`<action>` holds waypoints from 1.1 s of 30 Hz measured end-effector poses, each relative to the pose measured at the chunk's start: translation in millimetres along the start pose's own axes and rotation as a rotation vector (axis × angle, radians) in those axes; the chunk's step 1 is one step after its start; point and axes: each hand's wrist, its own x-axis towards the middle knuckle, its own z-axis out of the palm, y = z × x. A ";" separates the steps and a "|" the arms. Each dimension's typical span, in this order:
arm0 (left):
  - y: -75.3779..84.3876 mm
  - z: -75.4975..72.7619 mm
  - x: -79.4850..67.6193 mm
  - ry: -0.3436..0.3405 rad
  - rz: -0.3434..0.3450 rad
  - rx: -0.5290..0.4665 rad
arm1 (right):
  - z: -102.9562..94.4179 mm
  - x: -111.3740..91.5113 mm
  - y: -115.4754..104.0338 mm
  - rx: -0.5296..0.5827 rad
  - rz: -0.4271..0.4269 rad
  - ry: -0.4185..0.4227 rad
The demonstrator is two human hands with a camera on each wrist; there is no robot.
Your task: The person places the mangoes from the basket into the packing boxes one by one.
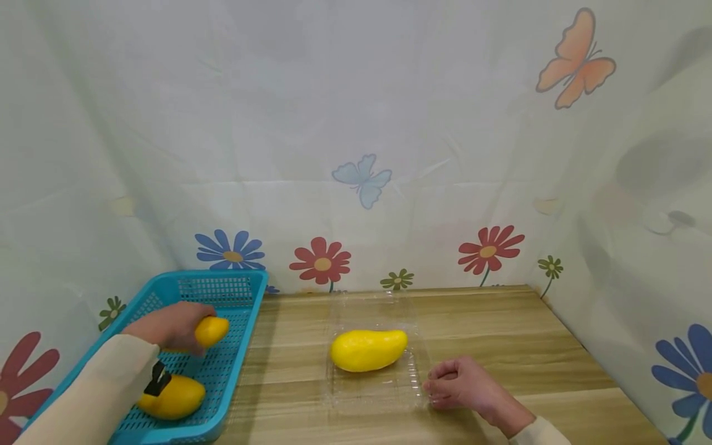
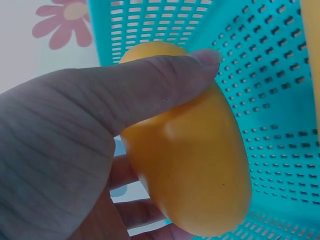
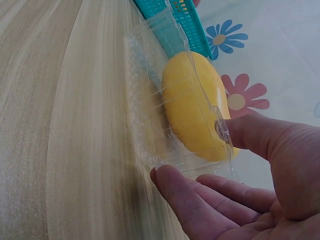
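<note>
Inside the blue basket [image 1: 257, 309], my left hand [image 1: 180, 322] grips an orange-yellow mango [image 2: 195, 170], thumb across its top and fingers curled beneath. A second mango [image 1: 177, 398] lies in the basket nearer to me, partly behind my sleeve. On the table, a clear plastic clamshell container [image 1: 378, 394] stands with its lid folded back toward the wall. One brighter yellow mango [image 1: 369, 350] lies across it. My right hand [image 1: 464, 389] pinches the container's right side, thumb [image 3: 245, 131] on the rim and fingertips low on the outer wall.
The wood-grain table [image 1: 500, 334] reaches back to a pale curtain [image 1: 434, 123] printed with flowers and butterflies. The basket's raised rim stands between the left hand and the container. Curtain also closes off the left and right sides.
</note>
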 end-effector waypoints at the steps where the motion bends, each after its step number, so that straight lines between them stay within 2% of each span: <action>1: 0.7 -1.0 -0.4 0.007 0.001 0.006 | 0.0 -0.2 -0.3 0.000 -0.001 0.000; 9: 6.4 -5.7 -2.1 0.052 0.007 0.018 | 1.0 -1.2 -2.9 -0.001 -0.005 0.003; 22: 22.4 -14.5 -2.7 0.132 0.061 0.086 | 2.2 -2.7 -2.0 0.015 -0.011 0.012; 33: 44.2 -24.4 -9.1 0.161 0.051 0.106 | 4.0 -2.9 0.4 0.044 -0.023 0.022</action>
